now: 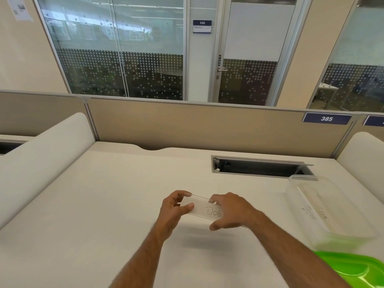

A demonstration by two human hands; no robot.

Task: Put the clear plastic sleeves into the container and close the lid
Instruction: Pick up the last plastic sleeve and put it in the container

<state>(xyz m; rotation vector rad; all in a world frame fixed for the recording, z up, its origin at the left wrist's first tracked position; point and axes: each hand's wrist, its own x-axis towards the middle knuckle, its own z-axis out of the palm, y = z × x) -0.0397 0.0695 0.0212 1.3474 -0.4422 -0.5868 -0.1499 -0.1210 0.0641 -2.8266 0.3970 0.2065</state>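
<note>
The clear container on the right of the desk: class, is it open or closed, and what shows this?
Open. The clear container has no lid on top; the green lid lies apart on the desk, nearer the camera.

This is an office. A white desk (104,194) sits between low tan walls (197,123). A blue tag (326,118) says 385. Behind are glass walls with dots (116,73) and a door (249,48) with a room sign (202,26) saying 030.
</note>
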